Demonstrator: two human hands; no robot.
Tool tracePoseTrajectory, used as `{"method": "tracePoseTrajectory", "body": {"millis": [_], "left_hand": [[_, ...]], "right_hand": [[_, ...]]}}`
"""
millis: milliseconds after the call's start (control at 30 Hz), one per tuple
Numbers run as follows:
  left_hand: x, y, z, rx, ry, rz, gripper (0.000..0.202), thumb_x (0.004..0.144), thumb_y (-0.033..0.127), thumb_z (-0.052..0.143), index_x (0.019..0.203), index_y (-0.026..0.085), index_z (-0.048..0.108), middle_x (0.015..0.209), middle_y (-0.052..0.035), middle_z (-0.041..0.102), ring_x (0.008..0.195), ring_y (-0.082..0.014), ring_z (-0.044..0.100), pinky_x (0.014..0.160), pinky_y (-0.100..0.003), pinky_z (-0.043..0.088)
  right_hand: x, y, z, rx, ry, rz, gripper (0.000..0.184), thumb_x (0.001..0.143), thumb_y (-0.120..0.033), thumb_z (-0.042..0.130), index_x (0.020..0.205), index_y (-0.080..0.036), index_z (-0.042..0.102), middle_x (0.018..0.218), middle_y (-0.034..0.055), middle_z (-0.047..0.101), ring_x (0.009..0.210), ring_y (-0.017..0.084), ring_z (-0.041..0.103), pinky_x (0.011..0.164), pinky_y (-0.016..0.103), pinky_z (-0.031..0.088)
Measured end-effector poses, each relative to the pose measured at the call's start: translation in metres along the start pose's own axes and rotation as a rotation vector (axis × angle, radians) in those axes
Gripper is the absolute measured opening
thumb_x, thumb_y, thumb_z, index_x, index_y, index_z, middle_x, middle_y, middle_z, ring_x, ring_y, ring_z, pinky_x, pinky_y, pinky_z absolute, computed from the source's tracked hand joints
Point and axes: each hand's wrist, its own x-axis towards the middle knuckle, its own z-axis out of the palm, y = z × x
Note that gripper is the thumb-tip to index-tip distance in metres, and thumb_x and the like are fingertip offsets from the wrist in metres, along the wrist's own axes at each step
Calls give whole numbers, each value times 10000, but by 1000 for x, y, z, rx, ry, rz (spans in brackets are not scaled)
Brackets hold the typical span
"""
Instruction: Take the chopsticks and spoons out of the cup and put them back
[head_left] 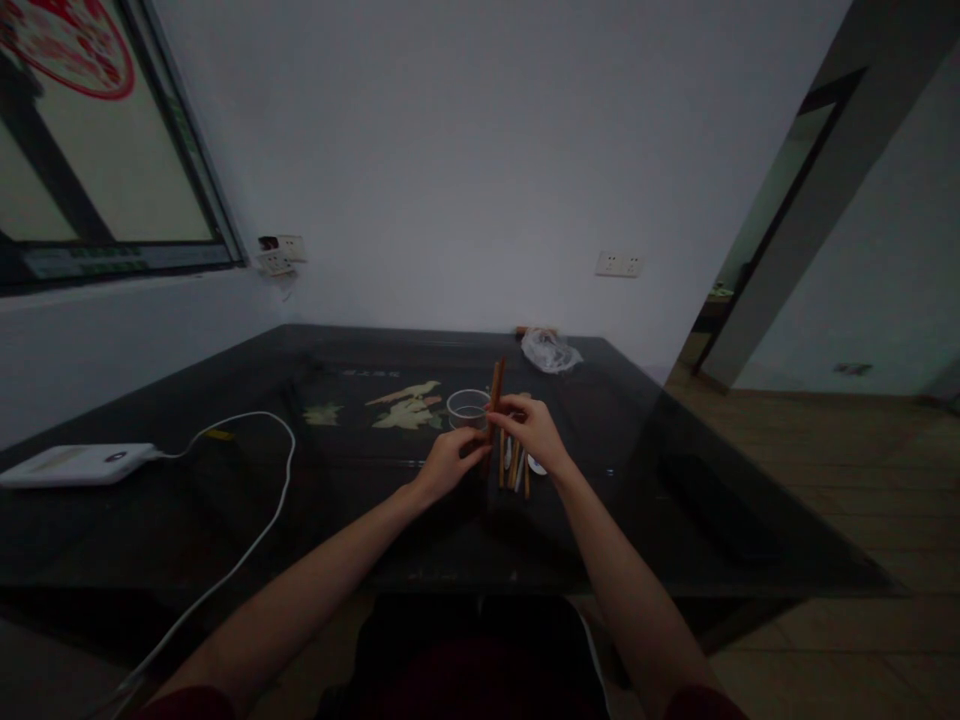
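Above the dark table point(360, 540), just right of the clear container point(468, 393), the left hand point(452, 462) and right hand point(531, 428) pinch upright brown sticks point(497, 380), the left lower; they seem to be aligning them, which calls for a steady grip next.

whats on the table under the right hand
Below the right hand, several thin brown sticks lie on the dark table, with a white round item beside them. Their far ends are covered by the hand and can't be seen.

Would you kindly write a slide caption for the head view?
Left hand and right hand hold brown sticks near a clear round container on a dark table.
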Motion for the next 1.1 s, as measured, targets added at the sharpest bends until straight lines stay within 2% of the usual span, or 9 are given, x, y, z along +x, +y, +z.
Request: {"method": "tracePoseTrajectory", "body": {"millis": [100,367,500,667,767,867,933,1033,1100], "left_hand": [[0,-1,1,-12,-11,-5,168,841,268,582,944,160,657,901,-52,689,809,-170,634,751,-291,505],[0,-1,2,-27,1,1,170,838,275,581,933,154,654,896,-57,687,788,-167,633,744,-294,511],[1,4,-3,-2,-2,7,160,832,275,585,915,162,663,880,-53,696,781,-170,635,724,-287,504],[4,11,-23,74,94,-16,193,854,317,544,803,173,662,740,-20,679,661,-147,604,638,-259,469],[8,5,-35,105,260,-26,226,859,352,531,774,171,634,694,-11,626,639,-138,562,624,-254,445],[14,-10,-40,64,451,-84,210,829,379,571,858,172,595,781,-16,590,726,-142,555,681,-262,449],[19,-24,-38,-9,493,-159,338,769,385,640,1015,173,545,939,-46,583,842,-157,564,737,-277,461],[22,-42,-28,-112,386,-231,670,660,375,738,1213,167,423,1170,-120,518,1031,-203,541,836,-323,464],[21,-49,-21,-161,279,-234,790,617,363,772,1267,162,371,1243,-151,482,1124,-232,510,911,-361,441]], "right_hand": [[0,0,0,-44,8,-7,228,724,-370,680,811,-165,725,778,59,717,732,191,642,626,268,494],[-1,0,0,-57,23,-3,216,724,-361,685,796,-162,726,769,64,721,717,189,640,616,266,481],[-1,1,0,-50,43,-12,214,722,-371,685,768,-164,718,734,58,715,671,188,632,601,271,479],[0,5,-1,-53,83,-26,235,730,-396,671,772,-168,709,718,52,706,646,185,621,587,275,477],[1,8,-2,-76,82,-28,232,733,-391,668,774,-166,707,713,54,703,637,181,618,576,269,470],[1,12,-1,-85,90,-29,225,730,-373,670,805,-164,705,718,53,700,645,178,621,576,263,467],[2,13,-1,-86,100,-30,228,729,-361,669,831,-160,702,717,51,695,651,178,622,574,259,467],[2,14,-1,-85,104,-31,226,732,-358,663,834,-158,693,740,53,695,676,184,630,588,263,483],[1,14,-1,-68,100,-26,231,740,-375,653,826,-164,689,759,55,699,689,189,634,590,270,501]]}}
